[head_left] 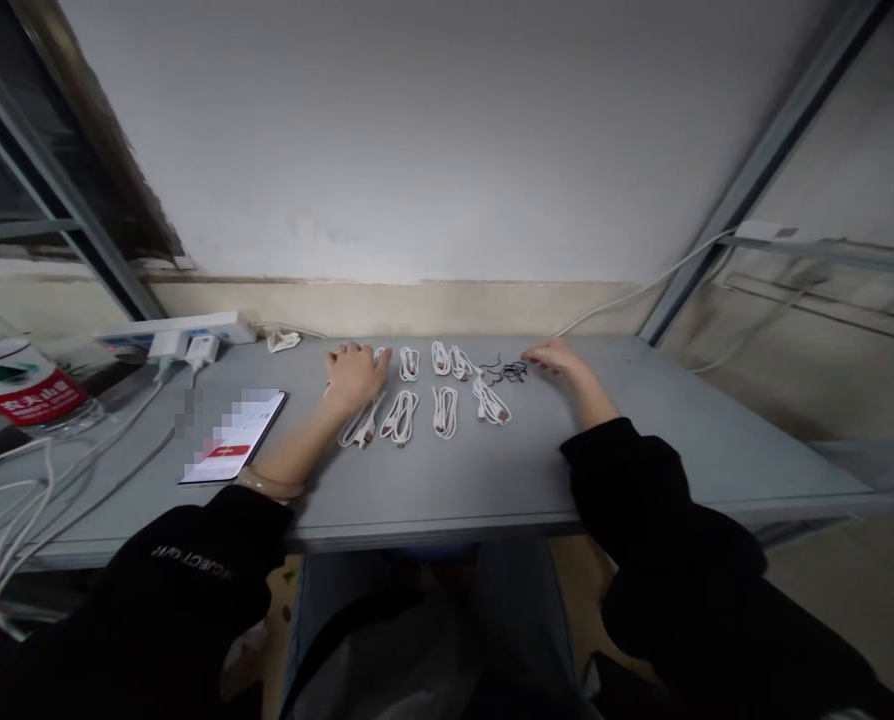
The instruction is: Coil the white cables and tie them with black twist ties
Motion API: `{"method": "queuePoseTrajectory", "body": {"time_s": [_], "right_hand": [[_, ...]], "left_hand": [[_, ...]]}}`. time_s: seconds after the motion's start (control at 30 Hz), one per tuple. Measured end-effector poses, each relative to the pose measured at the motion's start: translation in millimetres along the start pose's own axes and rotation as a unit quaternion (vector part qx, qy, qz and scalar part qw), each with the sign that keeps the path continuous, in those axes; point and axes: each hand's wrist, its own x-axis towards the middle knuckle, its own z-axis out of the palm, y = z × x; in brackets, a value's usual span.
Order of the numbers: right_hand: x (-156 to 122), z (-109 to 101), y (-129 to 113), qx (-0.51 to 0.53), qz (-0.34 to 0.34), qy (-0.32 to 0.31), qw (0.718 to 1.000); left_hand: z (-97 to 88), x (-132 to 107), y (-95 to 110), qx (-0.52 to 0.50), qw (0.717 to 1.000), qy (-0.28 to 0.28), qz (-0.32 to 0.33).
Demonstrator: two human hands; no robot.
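Left hand (357, 376): palm down over a white coiled cable (379, 354) — fingers bent, grip cannot be told.
Right hand (558, 357): fingers close together, tips just beside thin black wire-like ties (514, 371); cannot tell whether one is pinched.
Other white coiled cables (445, 412): two rows on the flat grey tabletop (657, 470).

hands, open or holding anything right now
Left hand: over a mostly hidden white cable; grip cannot be told.
Right hand: fingertips by the black strands; open or pinched cannot be told.
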Motion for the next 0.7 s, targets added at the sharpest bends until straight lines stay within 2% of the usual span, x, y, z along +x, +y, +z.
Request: {"method": "queuePoseTrajectory", "body": {"time_s": [0.1, 0.27, 0.33, 0.5, 0.7], "right_hand": [[-3, -9, -1, 0.029, 0.007, -0.042, 0.999], [-7, -12, -3, -0.016, -0.058, -0.145, 0.988], [-8, -8, -4, -0.035, -0.079, -0.165, 0.983], [-9, 6, -5, -0.042, -0.109, -0.144, 0.983], [-10, 11, -8, -0.087, -0.122, -0.117, 0.982]], "left_hand": [[5.3, 4, 2, 0.015, 1.000, -0.003, -0.001], [10.9, 9, 5, 0.032, 0.999, 0.006, -0.004], [12.2, 10, 6, 0.033, 0.999, 0.003, -0.006], [16.4, 13, 6, 0.046, 0.999, -0.009, -0.023], [20.7, 17, 2, 0.048, 0.997, -0.034, -0.041]]}}
